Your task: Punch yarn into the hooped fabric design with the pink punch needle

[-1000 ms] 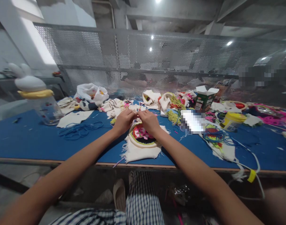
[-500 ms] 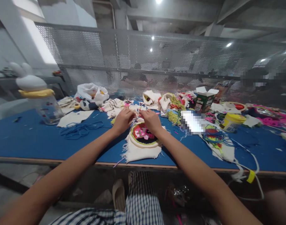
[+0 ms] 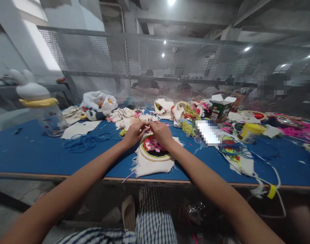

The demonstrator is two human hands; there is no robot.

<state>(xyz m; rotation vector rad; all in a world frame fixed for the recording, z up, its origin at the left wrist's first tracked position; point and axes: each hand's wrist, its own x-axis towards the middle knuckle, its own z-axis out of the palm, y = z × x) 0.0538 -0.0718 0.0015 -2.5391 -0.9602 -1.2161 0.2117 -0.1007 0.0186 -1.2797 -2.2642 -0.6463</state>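
Working at a blue table (image 3: 38,152) under a concrete ceiling, with perforated mesh (image 3: 149,64) behind it, the left hand (image 3: 133,133) and right hand (image 3: 162,133) meet fingertip to fingertip, pinching something too small to make out, over the far edge of a frayed patch (image 3: 152,158). Fabric scraps (image 3: 123,115), a jar (image 3: 49,118) and a carton (image 3: 221,108) crowd the far side

Two hands: left hand (image 3: 133,133), right hand (image 3: 162,133). One embroidered round patch (image 3: 155,150). One yellow-lidded tub (image 3: 251,132). One green carton (image 3: 220,109). One clear jar (image 3: 49,117). One blue tabletop (image 3: 38,152).
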